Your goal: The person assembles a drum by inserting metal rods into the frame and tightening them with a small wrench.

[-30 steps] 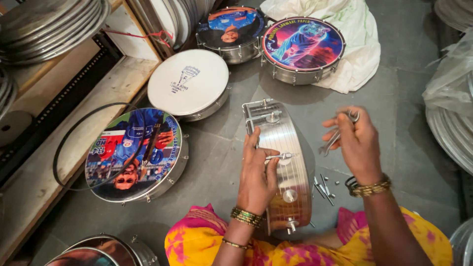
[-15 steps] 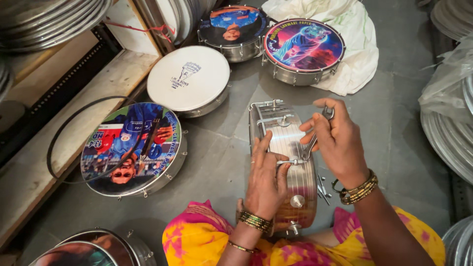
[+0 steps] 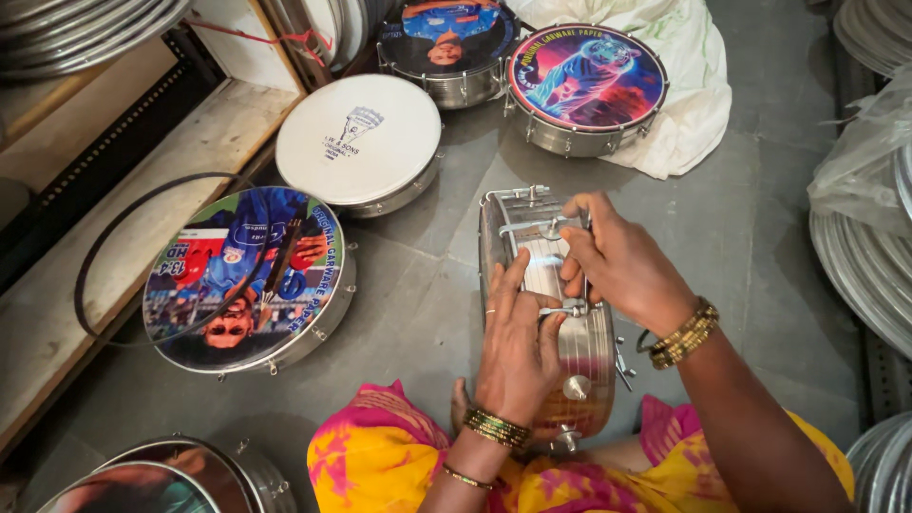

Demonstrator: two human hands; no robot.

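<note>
A: Where's the work sitting?

B: A shiny steel drum shell (image 3: pixel 546 313) stands on its edge on the grey stone floor (image 3: pixel 750 237), right in front of the person's knees, with a pink and yellow garment (image 3: pixel 380 456) bunched beside it.

A: And the hands?

B: The left hand (image 3: pixel 518 347) lies over the curved wall of the shell, fingers spread along it and the thumb against a small metal tension bracket (image 3: pixel 560 311). It steadies rather than grips. The right hand (image 3: pixel 617 261) is curled, fingertips pinched on a thin metal rod (image 3: pixel 586 256) running down toward that bracket.

A: How would you do this step well?

B: My judgement: keep the left palm pressing the shell firm so it can't roll, line the rod straight with the bracket before turning, and go easy, since polished steel is slippery and a slanted thread would bind.

A: What about the things around?

B: A few loose small metal screws (image 3: pixel 622 359) lie on the floor just beside the shell. To the left rests a finished round drum with a glossy printed picture head (image 3: pixel 247 280), a thin black hoop (image 3: pixel 123 256) lying across it. Further off sit a drum with a plain white head (image 3: pixel 359 141) and a drum with a bright tiger picture (image 3: pixel 586 81) on crumpled white cloth (image 3: pixel 689 104). Everything is round, hard and reflective, save the matt floor and soft cloth
</note>
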